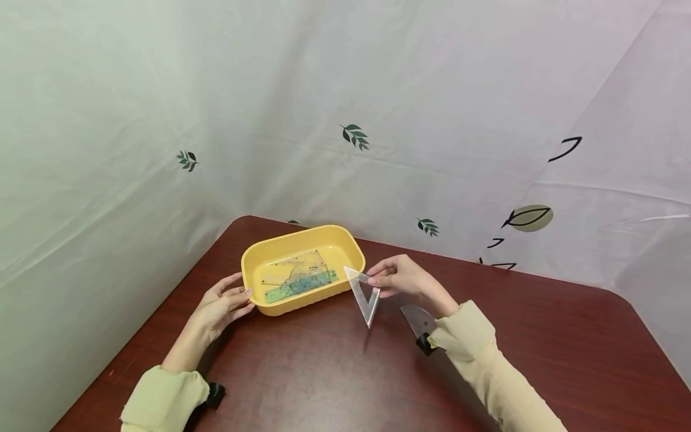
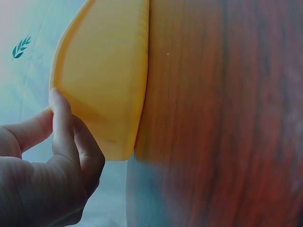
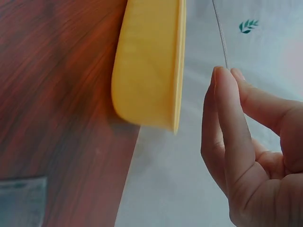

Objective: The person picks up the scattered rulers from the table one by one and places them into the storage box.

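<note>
A yellow plastic basin (image 1: 308, 298) stands on the table, holding a blue-green ruler (image 1: 291, 290) and other clear measuring pieces that overlap. At its left end my left hand (image 1: 218, 306) holds the rim between thumb and fingers; the left wrist view shows the fingertips (image 2: 60, 101) against the basin's edge. My right hand (image 1: 402, 276) pinches a clear triangular set square (image 1: 358, 294) by one side, just off the basin's right end. From the right wrist, the set square (image 3: 220, 35) appears edge-on as a thin line between thumb and fingers.
A clear protractor-like piece (image 1: 417, 318) lies on the table beneath my right wrist, partly hidden by the sleeve. The dark red-brown table (image 1: 302, 372) has rounded far corners. Behind it hangs a pale curtain (image 1: 302, 120) with leaf prints.
</note>
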`<action>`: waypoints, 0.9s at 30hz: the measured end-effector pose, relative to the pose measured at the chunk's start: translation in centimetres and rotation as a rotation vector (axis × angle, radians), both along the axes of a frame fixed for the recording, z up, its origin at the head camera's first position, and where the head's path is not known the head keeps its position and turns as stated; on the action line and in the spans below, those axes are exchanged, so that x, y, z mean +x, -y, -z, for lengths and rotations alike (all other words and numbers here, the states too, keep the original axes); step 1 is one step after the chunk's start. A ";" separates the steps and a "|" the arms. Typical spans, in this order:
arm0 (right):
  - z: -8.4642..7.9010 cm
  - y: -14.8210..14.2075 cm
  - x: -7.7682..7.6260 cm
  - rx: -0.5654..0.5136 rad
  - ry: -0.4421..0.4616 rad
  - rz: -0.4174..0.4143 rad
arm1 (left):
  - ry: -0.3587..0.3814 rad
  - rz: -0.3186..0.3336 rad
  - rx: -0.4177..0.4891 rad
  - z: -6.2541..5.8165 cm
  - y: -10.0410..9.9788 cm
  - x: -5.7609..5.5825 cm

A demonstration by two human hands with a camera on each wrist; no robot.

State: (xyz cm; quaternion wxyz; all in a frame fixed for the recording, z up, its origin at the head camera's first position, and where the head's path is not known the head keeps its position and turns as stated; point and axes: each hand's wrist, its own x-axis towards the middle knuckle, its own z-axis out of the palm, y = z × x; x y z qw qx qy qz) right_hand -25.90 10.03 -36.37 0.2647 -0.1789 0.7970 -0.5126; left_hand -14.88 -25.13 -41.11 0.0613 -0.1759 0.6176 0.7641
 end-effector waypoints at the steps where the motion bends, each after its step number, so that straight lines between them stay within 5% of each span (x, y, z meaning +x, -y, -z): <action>1: -0.1 0.3 0.0 -0.003 0.002 0.003 | 0.001 0.001 0.000 0.0 0.0 0.0; 27: 0.3 8.2 -2.9 -0.144 0.184 0.186 | 0.013 0.004 -0.021 0.0 -0.1 0.1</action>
